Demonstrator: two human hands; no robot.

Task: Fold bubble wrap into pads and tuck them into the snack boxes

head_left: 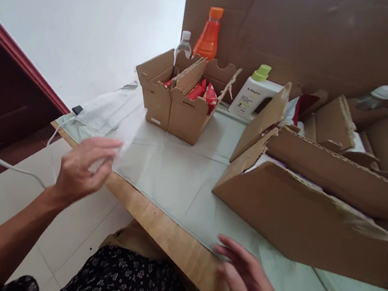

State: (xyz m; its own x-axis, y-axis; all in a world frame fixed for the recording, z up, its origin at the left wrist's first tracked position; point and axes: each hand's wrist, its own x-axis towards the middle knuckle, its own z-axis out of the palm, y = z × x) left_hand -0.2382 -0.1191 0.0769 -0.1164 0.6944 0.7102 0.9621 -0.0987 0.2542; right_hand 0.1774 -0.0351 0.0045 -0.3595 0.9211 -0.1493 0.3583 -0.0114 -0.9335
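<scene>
My left hand point(87, 167) is raised over the table's left front edge, its fingers curled toward the thumb. A blurred, whitish sheet of clear plastic wrap point(103, 112) reaches its fingertips and spreads over the table's left corner. My right hand point(250, 286) hovers at the front edge, fingers apart, holding nothing; motion smears it a little. Beyond the hands stands a two-part cardboard box point(186, 120) with red packets point(204, 94) inside. Nearest my right hand is a larger cardboard box point(295, 216) with thin packets in its front slot.
Behind the boxes are an orange bottle point(208, 37), a clear bottle point(184, 46) and a white jug point(248, 95) with a green cap. A tall cardboard panel point(302, 31) backs the table. A white cable point(9, 164) hangs at the left, near a small black object point(77, 110).
</scene>
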